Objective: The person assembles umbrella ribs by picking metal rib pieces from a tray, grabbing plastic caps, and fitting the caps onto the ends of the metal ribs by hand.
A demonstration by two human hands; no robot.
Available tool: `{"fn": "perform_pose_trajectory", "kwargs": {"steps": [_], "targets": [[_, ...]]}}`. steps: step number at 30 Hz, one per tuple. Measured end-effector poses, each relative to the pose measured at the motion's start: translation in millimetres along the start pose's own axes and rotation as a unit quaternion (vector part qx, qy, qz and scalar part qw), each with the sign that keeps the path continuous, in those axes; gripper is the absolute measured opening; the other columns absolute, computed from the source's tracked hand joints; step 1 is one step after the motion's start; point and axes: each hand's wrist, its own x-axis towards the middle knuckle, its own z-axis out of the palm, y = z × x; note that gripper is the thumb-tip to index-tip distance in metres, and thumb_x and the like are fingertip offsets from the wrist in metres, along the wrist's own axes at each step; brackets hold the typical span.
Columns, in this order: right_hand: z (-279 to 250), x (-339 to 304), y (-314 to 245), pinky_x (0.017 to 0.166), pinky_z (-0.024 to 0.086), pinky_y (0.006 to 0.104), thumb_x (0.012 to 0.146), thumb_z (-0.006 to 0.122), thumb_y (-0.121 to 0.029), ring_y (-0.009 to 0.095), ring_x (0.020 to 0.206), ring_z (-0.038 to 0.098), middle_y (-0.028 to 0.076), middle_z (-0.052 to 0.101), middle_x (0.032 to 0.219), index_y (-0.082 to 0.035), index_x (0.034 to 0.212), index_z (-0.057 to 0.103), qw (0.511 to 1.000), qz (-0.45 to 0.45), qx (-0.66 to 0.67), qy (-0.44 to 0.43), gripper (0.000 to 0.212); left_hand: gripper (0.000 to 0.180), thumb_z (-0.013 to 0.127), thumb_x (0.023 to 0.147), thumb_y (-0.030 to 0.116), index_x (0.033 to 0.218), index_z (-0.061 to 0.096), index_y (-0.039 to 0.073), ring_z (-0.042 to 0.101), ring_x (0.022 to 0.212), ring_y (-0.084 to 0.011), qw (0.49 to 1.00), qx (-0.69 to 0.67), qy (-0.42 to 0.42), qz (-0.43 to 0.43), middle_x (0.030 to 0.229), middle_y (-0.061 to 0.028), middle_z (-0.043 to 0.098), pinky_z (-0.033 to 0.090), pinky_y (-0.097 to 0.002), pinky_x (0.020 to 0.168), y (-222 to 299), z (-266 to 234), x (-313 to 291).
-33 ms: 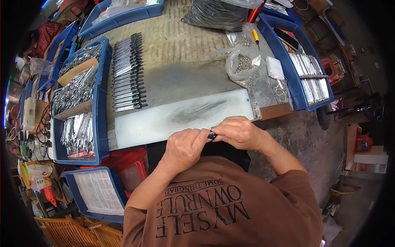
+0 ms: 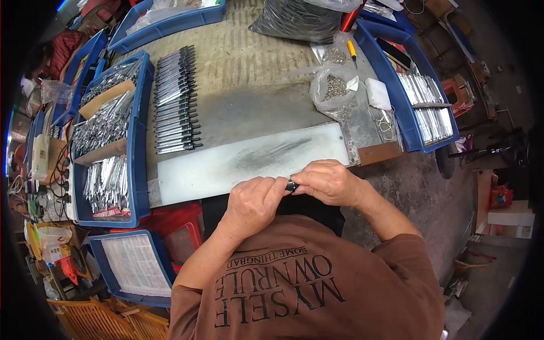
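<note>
Both my hands meet at the near edge of a white board with a dark grey smear across its middle. Between the fingertips is a small black, shiny piece, mostly covered, so its full shape is hidden. My left hand pinches it from the left, fingers curled. From the other side, my right hand grips it with thumb and fingers. Beyond the board, at the left, lies a neat row of slim silver rods with black ends, side by side.
Left of the row stands a blue divided bin full of metal rods; another blue bin sits at the right. A bag of small metal parts, a yellow-handled screwdriver and a black bag lie farther back. A lined blue tray is lower left.
</note>
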Motion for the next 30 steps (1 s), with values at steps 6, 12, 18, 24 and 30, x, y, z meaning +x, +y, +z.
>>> {"fn": "perform_pose_trajectory", "kwargs": {"steps": [6, 12, 18, 24, 30], "targets": [[-1.7, -2.6, -0.1, 0.053, 0.046, 0.0333, 0.071, 0.069, -0.009, 0.025, 0.058, 0.057, 0.009, 0.056, 0.065, 0.0, 0.085, 0.059, 1.0, 0.009, -0.003, 0.02, 0.019, 0.017, 0.064, 0.073, 0.014, 0.083, 0.055, 0.004, 0.048, 0.047, -0.0158, 1.0, -0.018, -0.005, 0.014, 0.058, -0.0029, 0.043, 0.04, -0.0283, 0.04, -2.9, -1.3, 4.1], [-3.6, -2.8, -1.4, 0.053, 0.046, 0.0327, 0.068, 0.07, -0.008, 0.024, 0.059, 0.058, 0.009, 0.057, 0.065, 0.0, 0.084, 0.059, 0.999, 0.016, -0.021, 0.019, 0.021, 0.015, 0.064, 0.074, 0.014, 0.082, 0.055, 0.004, 0.049, 0.047, -0.0159, 1.0, -0.01, -0.002, -0.012, 0.058, -0.0028, 0.043, 0.041, -0.0286, 0.041, -0.6, -1.4, 4.7], [2.6, -6.2, 1.8, 0.051, 0.047, 0.0315, 0.07, 0.071, -0.011, 0.023, 0.056, 0.058, 0.01, 0.059, 0.063, 0.001, 0.083, 0.062, 0.997, 0.015, -0.03, 0.075, 0.019, 0.015, 0.064, 0.074, 0.013, 0.083, 0.055, 0.004, 0.049, 0.047, -0.016, 1.0, -0.004, 0.016, -0.018, 0.058, -0.0028, 0.044, 0.041, -0.0287, 0.042, 1.6, 1.3, 5.0], [-6.4, -3.4, 1.5, 0.051, 0.047, 0.0309, 0.071, 0.07, -0.012, 0.023, 0.056, 0.058, 0.009, 0.059, 0.064, 0.0, 0.083, 0.062, 0.999, 0.022, -0.027, 0.026, 0.019, 0.016, 0.063, 0.073, 0.013, 0.083, 0.055, 0.004, 0.049, 0.048, -0.0162, 1.0, -0.003, -0.015, 0.002, 0.059, -0.0031, 0.044, 0.041, -0.0287, 0.042, -0.7, -4.4, 6.5], [-2.1, -5.7, 5.3, 0.053, 0.047, 0.0316, 0.071, 0.07, -0.013, 0.024, 0.058, 0.059, 0.009, 0.06, 0.065, -0.001, 0.083, 0.063, 0.998, 0.025, -0.03, 0.047, 0.018, 0.016, 0.063, 0.073, 0.012, 0.084, 0.055, 0.004, 0.05, 0.048, -0.0163, 1.0, 0.008, 0.017, -0.011, 0.06, -0.0032, 0.045, 0.042, -0.0286, 0.042, 0.7, 2.3, 7.6]]}}
